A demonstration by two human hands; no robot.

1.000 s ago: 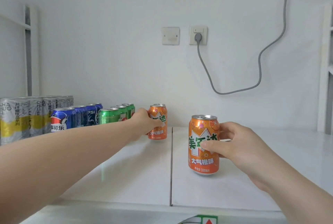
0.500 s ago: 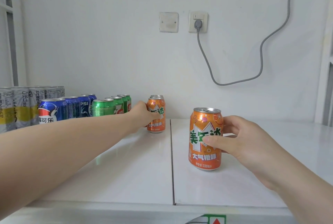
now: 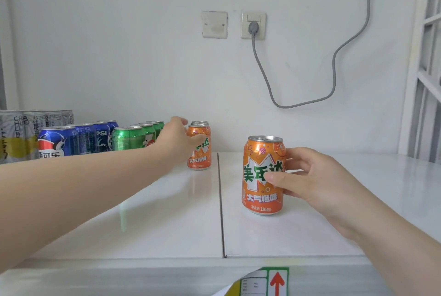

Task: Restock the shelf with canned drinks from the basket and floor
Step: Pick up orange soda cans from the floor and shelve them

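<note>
**Two orange cans on the shelf, one at each of your hands**

Head view: Your right hand (image 3: 317, 181) gripped the near orange can (image 3: 261, 190), with the thumb across its printed front and the fingers curled round the back. The can stood upright on the white shelf (image 3: 167, 219), just right of the seam between the two panels. Your left hand (image 3: 175, 143) reached to the far orange can (image 3: 201, 159), which stood left of the seam at the front of a short row of orange cans near the wall. The thumb lay over that can's face, but the fingers were blurred, so I cannot tell whether the hand pinched the can or was spread. Left of that row stood green cans (image 3: 128, 139), then blue Pepsi cans (image 3: 71, 140), then silver cans (image 3: 19, 133), all upright. On the wall a grey cable (image 3: 334, 69) hung from a socket (image 3: 253, 25). A label with a red arrow (image 3: 276, 281) showed at the shelf's front edge.
</note>
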